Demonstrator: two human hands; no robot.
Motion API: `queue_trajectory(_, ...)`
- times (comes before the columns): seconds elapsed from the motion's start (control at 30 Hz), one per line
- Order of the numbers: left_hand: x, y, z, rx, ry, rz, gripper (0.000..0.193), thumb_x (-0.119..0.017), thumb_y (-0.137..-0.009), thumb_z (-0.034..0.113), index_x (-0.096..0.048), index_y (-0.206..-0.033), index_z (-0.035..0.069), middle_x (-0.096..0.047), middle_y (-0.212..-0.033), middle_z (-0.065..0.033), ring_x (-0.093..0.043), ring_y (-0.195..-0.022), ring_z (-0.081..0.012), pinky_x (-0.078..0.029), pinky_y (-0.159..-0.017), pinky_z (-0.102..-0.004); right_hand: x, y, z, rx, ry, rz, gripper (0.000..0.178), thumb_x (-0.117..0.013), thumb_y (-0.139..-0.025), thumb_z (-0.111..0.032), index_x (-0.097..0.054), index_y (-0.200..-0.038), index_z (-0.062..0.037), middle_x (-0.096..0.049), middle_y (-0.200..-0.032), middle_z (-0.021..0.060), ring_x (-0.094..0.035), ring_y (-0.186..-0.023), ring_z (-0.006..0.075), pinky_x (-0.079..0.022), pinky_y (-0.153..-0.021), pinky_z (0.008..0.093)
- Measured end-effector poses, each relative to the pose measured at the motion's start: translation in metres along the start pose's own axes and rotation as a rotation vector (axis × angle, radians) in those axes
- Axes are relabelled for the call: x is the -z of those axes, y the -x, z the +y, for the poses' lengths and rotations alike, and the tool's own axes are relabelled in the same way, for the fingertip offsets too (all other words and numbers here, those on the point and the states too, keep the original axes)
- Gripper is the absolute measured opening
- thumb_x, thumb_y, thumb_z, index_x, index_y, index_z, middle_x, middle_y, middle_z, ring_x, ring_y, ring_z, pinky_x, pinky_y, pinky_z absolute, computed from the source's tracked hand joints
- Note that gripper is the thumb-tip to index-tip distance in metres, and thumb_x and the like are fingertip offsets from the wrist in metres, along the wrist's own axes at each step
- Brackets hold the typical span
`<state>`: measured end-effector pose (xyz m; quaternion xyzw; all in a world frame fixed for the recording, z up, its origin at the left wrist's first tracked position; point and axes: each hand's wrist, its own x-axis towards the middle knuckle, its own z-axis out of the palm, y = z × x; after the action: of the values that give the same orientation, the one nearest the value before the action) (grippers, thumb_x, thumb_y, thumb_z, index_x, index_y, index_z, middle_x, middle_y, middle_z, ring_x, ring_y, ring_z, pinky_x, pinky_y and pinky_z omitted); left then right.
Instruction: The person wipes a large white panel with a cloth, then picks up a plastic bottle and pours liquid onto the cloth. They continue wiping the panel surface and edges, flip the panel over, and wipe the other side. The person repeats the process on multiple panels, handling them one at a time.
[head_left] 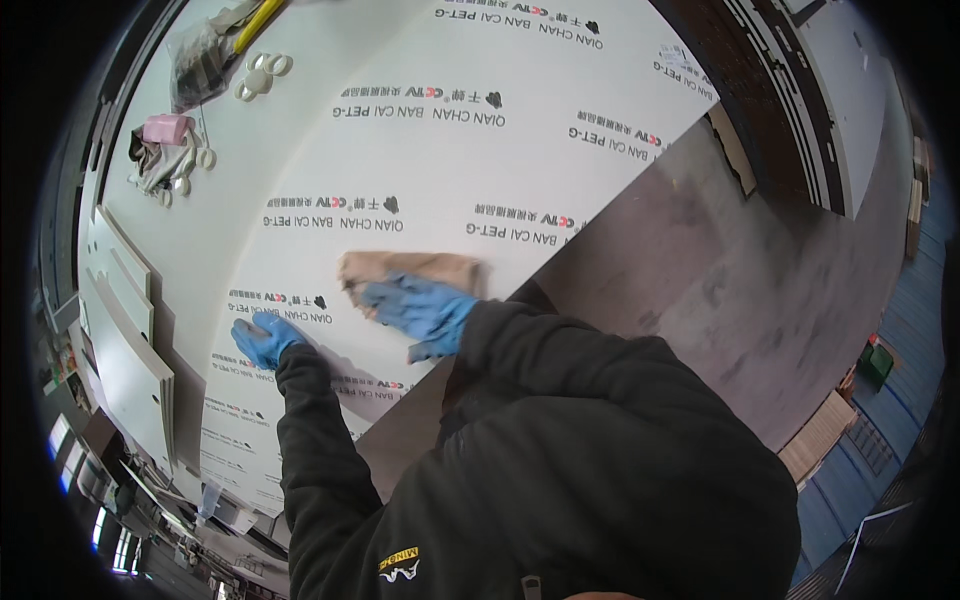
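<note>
A large white panel (330,160) with rows of printed lettering lies flat in front of me. A tan cloth (430,267), bunched at its left end, rests on this surface. My right hand (422,308), in a blue glove, presses the cloth against the panel and holds it, with the thumb out to the near side. To the left, my left hand (265,340), also gloved in blue, leans on the panel with fingers laid out and nothing in them.
White boards (125,350) are stacked at the left. Beyond them lie a pink pack (167,130), small white round parts (262,75) and a plastic bag (197,65). Dark framed panels (770,90) stand at the far right; grey floor (690,290) spreads right of the panel's edge.
</note>
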<state>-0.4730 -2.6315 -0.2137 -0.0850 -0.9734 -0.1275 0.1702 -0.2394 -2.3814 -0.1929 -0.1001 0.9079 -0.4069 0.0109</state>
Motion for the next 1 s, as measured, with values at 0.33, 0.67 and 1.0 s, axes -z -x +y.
queue_trajectory(0.33, 0.003, 0.003, -0.013, 0.034, -0.027, -0.051, 0.035, -0.058, -0.094, 0.029, -0.058, -0.100, -0.004, -0.060, -0.105, -0.0201, -0.057, -0.103, -0.0405, -0.045, -0.092, -0.0509, 0.191, 0.144, 0.168, -0.791, 0.995, 0.400, 0.094, -0.049, -0.095, -0.075, -0.040, -0.157, -0.0046, -0.037, -0.165, 0.0229, -0.031, -0.154, 0.0365, -0.018, -0.128, 0.0506)
queue_trajectory(0.67, 0.007, 0.003, 0.001, -0.008, -0.091, -0.032, 0.030, -0.054, -0.092, 0.026, -0.051, -0.087, -0.003, -0.057, -0.099, -0.0221, -0.055, -0.098, -0.0431, -0.044, -0.088, -0.0539, 0.013, 0.076, 0.013, -0.329, 0.183, -0.013, 0.103, -0.060, -0.088, -0.073, -0.034, -0.161, -0.0057, -0.032, -0.167, 0.0193, -0.022, -0.156, 0.0428, -0.012, -0.130, 0.0537)
queue_trajectory(1.0, -0.005, 0.000, 0.001, 0.040, 0.059, -0.027, 0.026, -0.051, -0.092, 0.021, -0.044, -0.084, -0.003, -0.052, -0.090, -0.0245, -0.051, -0.092, -0.0437, -0.040, -0.086, -0.0553, 0.274, 0.223, 0.276, -0.962, 0.985, 0.725, 0.079, -0.056, -0.097, -0.062, -0.047, -0.155, -0.0080, -0.044, -0.162, 0.0149, -0.037, -0.152, 0.0313, -0.029, -0.124, 0.0537)
